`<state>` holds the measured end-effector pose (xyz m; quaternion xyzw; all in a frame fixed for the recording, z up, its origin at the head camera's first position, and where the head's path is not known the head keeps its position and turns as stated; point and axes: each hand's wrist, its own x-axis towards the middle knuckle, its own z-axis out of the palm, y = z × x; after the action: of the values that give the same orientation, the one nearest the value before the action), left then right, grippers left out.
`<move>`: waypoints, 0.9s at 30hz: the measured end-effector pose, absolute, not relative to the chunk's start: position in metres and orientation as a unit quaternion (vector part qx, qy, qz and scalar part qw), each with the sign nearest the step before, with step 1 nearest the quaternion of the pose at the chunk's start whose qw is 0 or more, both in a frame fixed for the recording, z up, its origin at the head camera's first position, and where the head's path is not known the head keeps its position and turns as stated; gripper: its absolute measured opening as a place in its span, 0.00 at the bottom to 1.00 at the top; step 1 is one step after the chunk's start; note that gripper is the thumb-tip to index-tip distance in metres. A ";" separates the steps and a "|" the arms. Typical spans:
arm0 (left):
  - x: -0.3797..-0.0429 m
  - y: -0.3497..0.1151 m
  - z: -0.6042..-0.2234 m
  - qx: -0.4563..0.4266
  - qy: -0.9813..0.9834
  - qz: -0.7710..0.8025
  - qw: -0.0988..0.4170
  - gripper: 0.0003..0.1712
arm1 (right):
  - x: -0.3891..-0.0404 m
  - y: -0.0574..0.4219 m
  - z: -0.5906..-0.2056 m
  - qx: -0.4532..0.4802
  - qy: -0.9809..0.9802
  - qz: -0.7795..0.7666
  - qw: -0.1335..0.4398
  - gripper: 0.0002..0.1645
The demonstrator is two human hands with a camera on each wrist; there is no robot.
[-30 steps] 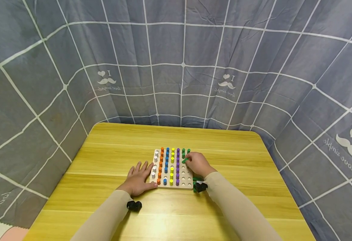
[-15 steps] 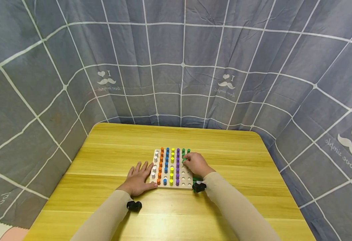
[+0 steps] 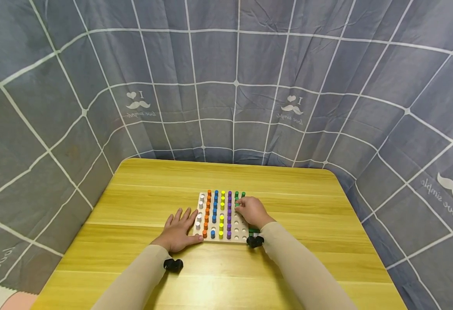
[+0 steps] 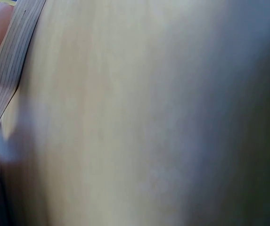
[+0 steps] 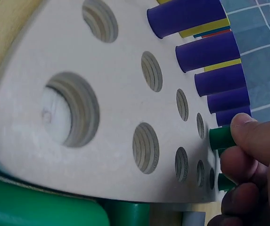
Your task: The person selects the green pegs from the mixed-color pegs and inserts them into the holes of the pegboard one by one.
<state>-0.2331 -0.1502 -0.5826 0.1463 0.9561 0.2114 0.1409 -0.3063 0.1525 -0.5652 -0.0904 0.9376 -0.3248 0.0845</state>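
With my right hand [image 3: 253,211] I pinch a green peg [image 5: 222,138] between thumb and finger, upright at the pegboard [image 5: 118,89]. Purple pegs [image 5: 208,52] stand in a row just left of my grip; holes [image 5: 145,148] lie nearer me, as do loose green pegs [image 5: 36,202] beside the pegboard. Left of my grip, my left hand [image 3: 177,232] lies spread, thumb on the pegboard's near corner

Boxed in by grey-blue curtain [image 3: 214,103] around a yellow wood-grained table [image 3: 288,189].
Hangs in folds on three sides, crossed by white grid lines [image 3: 189,30] and printed with hearts [image 3: 131,95], moustaches [image 3: 138,104] and mirrored lettering [image 3: 142,114]; gleams with pale glare [image 3: 211,273] on the near part of the table; shows a pink-and-white patch [image 3: 19,301] in the lower left corner.
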 end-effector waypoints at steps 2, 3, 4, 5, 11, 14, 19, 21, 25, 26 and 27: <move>-0.234 -0.150 -0.583 0.146 0.956 0.211 0.141 0.59 | -0.306 0.153 -0.566 -0.091 0.937 -0.327 0.084 0.13; -0.234 -0.150 -0.583 0.145 0.956 0.211 0.140 0.59 | -0.306 0.153 -0.566 -0.091 0.937 -0.326 0.082 0.13; -0.234 -0.151 -0.583 0.146 0.956 0.212 0.139 0.59 | -0.306 0.152 -0.566 -0.091 0.937 -0.326 0.082 0.13; -0.234 -0.151 -0.583 0.147 0.956 0.212 0.138 0.59 | -0.306 0.152 -0.566 -0.091 0.938 -0.323 0.081 0.13; -0.232 -0.151 -0.583 0.147 0.957 0.208 0.140 0.59 | -0.304 0.152 -0.564 -0.089 0.940 -0.318 0.084 0.12; -0.232 -0.150 -0.582 0.147 0.957 0.209 0.141 0.59 | -0.303 0.152 -0.563 -0.089 0.940 -0.318 0.082 0.12; -0.233 -0.150 -0.582 0.149 0.955 0.213 0.139 0.60 | -0.302 0.150 -0.560 -0.084 0.940 -0.320 0.086 0.13; -0.233 -0.151 -0.582 0.151 0.955 0.217 0.135 0.60 | -0.302 0.150 -0.560 -0.081 0.940 -0.321 0.088 0.14; -0.231 -0.151 -0.584 0.152 0.954 0.224 0.131 0.60 | -0.301 0.149 -0.559 -0.078 0.942 -0.314 0.091 0.15; -0.231 -0.150 -0.584 0.152 0.954 0.225 0.131 0.60 | -0.301 0.149 -0.559 -0.078 0.942 -0.313 0.091 0.16; -0.230 -0.150 -0.583 0.152 0.954 0.225 0.131 0.59 | -0.301 0.149 -0.559 -0.078 0.942 -0.312 0.092 0.16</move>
<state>-0.2301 -0.1504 -0.5834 0.1523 0.9535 0.2247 0.1308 -0.3007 0.1486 -0.5592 -0.0780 0.9425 -0.3118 0.0920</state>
